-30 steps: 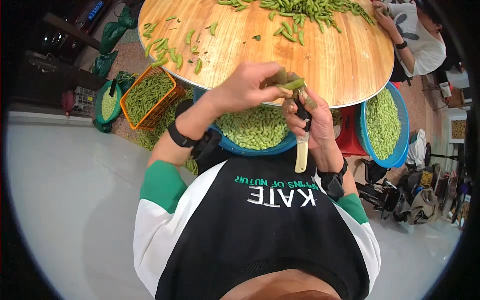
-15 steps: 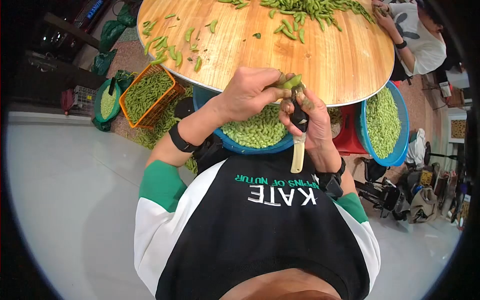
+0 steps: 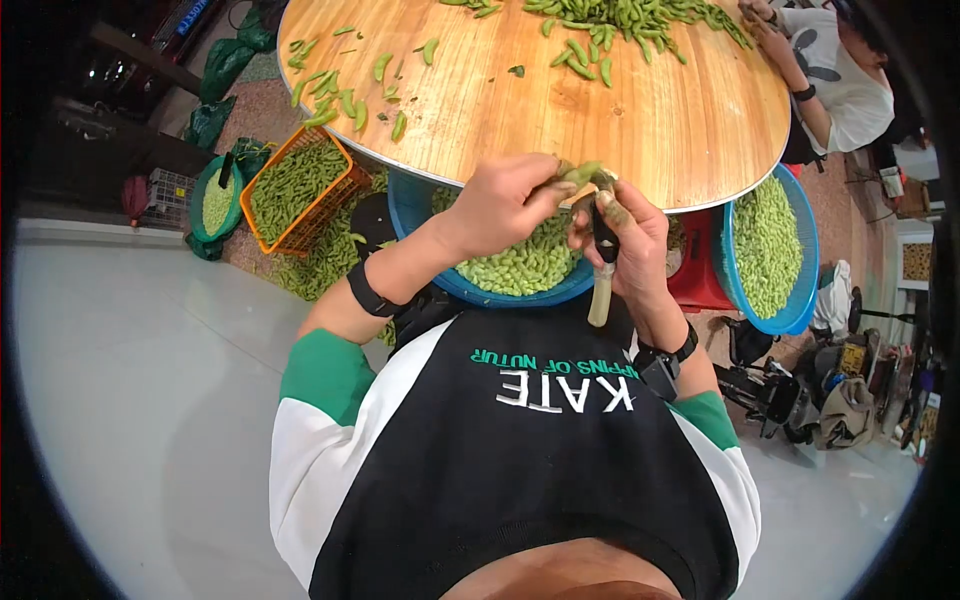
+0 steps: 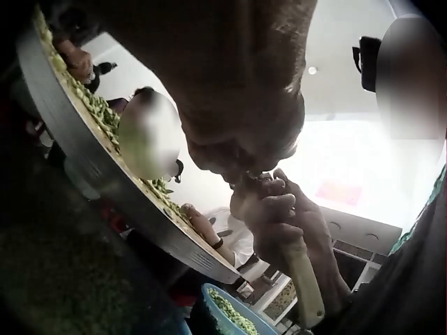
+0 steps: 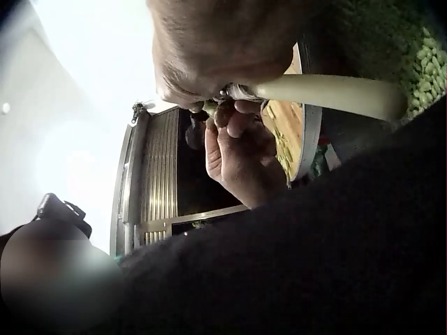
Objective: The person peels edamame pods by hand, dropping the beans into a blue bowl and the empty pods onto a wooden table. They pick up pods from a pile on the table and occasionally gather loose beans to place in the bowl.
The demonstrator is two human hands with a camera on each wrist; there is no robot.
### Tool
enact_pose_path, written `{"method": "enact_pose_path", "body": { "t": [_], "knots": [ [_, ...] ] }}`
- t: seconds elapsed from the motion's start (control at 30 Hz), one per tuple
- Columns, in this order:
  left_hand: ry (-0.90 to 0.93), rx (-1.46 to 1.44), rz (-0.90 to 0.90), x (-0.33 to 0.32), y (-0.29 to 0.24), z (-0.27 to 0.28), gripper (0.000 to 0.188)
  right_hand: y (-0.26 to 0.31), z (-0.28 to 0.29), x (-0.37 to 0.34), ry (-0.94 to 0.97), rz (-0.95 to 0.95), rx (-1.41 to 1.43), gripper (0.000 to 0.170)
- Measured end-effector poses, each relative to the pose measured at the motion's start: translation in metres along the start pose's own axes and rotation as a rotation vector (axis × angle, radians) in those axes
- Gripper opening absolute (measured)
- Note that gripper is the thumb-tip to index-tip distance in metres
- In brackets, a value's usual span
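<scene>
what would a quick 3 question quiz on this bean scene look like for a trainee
1. Multiple choice: which hand grips the tool with the pale end?
A) the left hand
B) the right hand
C) neither hand

2. True or false: the orange basket beside the table holds green pods.

3. Fill in the missing word: in the head view, the tub at the right, filled with pale green beans, is ____ in colour.

Key: 1 B; 2 true; 3 blue

The tabletop [image 3: 560,125] is open centrally, with heaped pods [image 3: 640,18] beyond and scattered pods [image 3: 347,102] left.
</scene>
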State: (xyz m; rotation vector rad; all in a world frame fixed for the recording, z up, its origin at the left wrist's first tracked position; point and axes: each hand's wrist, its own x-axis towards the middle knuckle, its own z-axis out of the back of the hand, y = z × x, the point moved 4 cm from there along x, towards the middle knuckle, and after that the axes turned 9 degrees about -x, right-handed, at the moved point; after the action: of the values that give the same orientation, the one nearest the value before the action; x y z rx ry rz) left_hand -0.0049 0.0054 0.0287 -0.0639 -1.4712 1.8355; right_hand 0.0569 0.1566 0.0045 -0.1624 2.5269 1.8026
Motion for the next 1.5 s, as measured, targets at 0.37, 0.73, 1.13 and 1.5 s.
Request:
{"method": "enact_pose_path", "body": {
  "t": [0.37,0.73,1.13,1.5],
  "knots": [
    [-0.011,0.617,-0.352,-0.008,-0.016,-0.010,0.016,-0.003,-0.006,-0.005,0.068,-0.063,-0.037,0.035],
    [0.001,0.654,-0.323,-0.008,-0.016,-0.010,0.018,-0.003,-0.011,-0.005,0.109,-0.070,-0.069,0.037],
    [0.154,0.644,-0.343,-0.007,-0.003,-0.012,0.014,-0.014,-0.002,0.001,-0.020,-0.058,-0.281,0.027],
    [0.226,-0.642,0.619,-0.013,0.032,-0.012,0.020,-0.011,0.003,0.003,0.002,-0.015,-0.159,0.028]
  ]
}}
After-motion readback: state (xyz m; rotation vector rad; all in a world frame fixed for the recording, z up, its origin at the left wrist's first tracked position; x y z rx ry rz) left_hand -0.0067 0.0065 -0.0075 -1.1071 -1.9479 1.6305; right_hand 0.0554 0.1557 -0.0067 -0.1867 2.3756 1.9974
